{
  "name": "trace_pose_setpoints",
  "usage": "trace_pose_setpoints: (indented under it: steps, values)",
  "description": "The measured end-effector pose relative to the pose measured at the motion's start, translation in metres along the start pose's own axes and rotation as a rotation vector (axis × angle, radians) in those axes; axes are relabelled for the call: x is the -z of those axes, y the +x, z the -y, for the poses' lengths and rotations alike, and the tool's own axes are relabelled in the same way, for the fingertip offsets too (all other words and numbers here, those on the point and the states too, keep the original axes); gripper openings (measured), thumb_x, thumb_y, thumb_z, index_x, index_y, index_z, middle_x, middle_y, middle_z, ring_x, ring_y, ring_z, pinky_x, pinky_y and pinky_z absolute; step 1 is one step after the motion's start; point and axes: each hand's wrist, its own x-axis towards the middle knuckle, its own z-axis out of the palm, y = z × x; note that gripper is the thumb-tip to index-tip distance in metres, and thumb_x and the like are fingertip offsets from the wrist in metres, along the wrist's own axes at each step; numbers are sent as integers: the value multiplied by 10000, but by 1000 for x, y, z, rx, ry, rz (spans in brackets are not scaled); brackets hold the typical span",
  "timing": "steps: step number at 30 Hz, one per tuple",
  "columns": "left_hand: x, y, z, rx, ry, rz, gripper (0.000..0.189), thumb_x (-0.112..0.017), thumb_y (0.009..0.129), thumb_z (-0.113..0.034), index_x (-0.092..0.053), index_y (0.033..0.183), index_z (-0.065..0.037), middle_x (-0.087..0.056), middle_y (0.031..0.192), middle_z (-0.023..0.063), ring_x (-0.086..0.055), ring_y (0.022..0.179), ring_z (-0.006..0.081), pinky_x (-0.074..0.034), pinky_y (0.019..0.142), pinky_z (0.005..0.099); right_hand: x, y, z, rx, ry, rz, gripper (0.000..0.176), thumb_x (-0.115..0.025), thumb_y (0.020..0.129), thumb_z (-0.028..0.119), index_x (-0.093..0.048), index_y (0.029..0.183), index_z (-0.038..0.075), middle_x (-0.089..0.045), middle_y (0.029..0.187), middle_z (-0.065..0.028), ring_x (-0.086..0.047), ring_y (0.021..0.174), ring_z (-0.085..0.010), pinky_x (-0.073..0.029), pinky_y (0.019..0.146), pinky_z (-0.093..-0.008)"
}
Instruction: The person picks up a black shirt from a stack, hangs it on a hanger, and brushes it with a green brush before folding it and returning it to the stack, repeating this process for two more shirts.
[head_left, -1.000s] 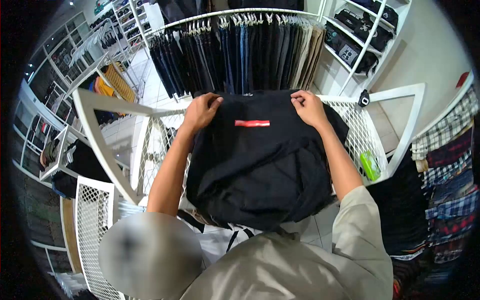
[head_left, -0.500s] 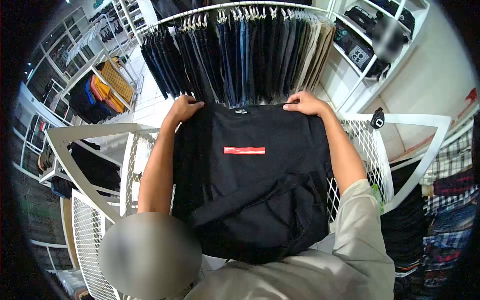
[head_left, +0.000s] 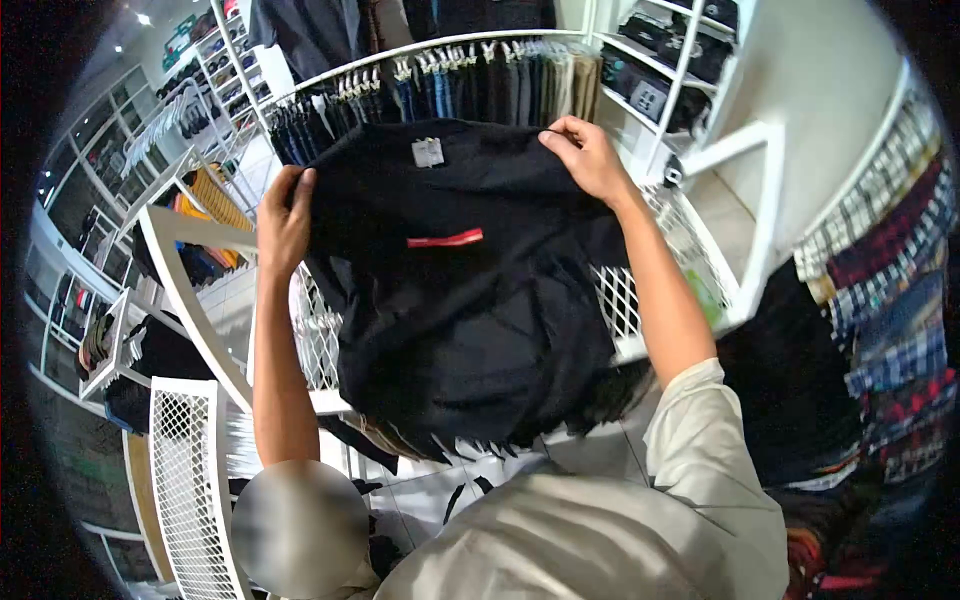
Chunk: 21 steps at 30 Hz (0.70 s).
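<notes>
A black sweatshirt (head_left: 460, 300) hangs between my hands over a white mesh rack. Across its chest runs a red printed strip (head_left: 445, 239), and a white neck label (head_left: 428, 152) shows inside the collar. My left hand (head_left: 284, 218) pinches the shirt at its left shoulder, thumb and fingers closed on the cloth. At the opposite shoulder my right hand (head_left: 585, 158) grips the fabric in the same way. The lower part of the garment droops in loose folds, and its sleeves are hard to tell apart from the body.
Below the shirt is the white mesh rack top (head_left: 618, 300). Trousers on clipped hangers (head_left: 440, 85) line a rail ahead. Shelves with folded dark clothes (head_left: 650, 95) stand at the back right. Plaid shirts (head_left: 900, 290) hang on the right; a mesh panel (head_left: 185, 480) is at lower left.
Both hands have raised the sweatshirt's shoulders off the rack. Its collar has opened, showing more of the label, and the body now hangs in folds. The camera view has shifted.
</notes>
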Motion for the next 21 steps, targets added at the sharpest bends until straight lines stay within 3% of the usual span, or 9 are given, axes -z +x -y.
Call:
trace_pose_setpoints:
  steps: [3,6,8,11,12,16,19,21]
  values:
    - [40,-59,-59,-8,35,-26,280,-598,1035,-249,-609,991,27,-564,757,73,-484,753,124,-437,710,294,12,-78,67,19,-52,-35,263,-646,965,266,-628,928,7,-621,779,-104,-567,768,-126,-471,746,-312]
    - [74,-127,-102,-8,-15,-40,242,-584,1039,-205,-607,1004,33,-574,789,78,-493,780,113,-437,739,288,24,-168,125,75,-111,-123,226,-673,962,220,-646,952,-4,-634,782,-90,-588,763,-139,-478,743,-310]
    - [92,-170,-124,26,-164,-19,185,-598,1029,-142,-611,999,39,-572,822,40,-497,823,96,-431,770,256,37,-224,149,-75,-84,-97,178,-697,952,164,-664,953,-10,-647,787,-67,-583,749,-120,-474,722,-289]
    - [116,-221,-161,55,-120,-3,163,-598,1028,-126,-608,990,31,-550,833,17,-479,827,90,-412,769,241,62,-281,178,45,-122,-95,159,-711,942,154,-666,950,2,-652,828,-44,-573,804,-104,-463,750,-272]
    - [130,-235,-178,56,-125,-5,163,-598,1028,-126,-608,990,31,-550,833,17,-479,827,90,-412,769,241,80,-302,195,-36,-86,-106,154,-704,955,152,-665,957,3,-641,832,-17,-556,824,-94,-454,762,-264]
    - [156,-240,-228,-30,-215,56,167,-607,1024,-123,-586,967,33,-506,814,5,-457,808,84,-393,751,231,110,-320,249,-58,-81,-128,171,-695,981,174,-657,952,10,-586,816,41,-508,790,-64,-444,746,-236]
    - [162,-240,-248,-64,-218,19,175,-615,1020,-129,-600,966,36,-531,804,22,-481,808,92,-412,759,242,119,-323,256,35,-118,-203,171,-709,965,169,-661,952,5,-639,831,0,-567,782,-101,-465,735,-265]
    - [159,-240,-253,-73,-149,30,190,-623,1016,-139,-617,965,44,-587,818,45,-520,825,102,-441,778,261,122,-325,264,246,-381,-316,160,-715,944,150,-669,962,-2,-682,855,-76,-645,798,-188,-494,745,-305]
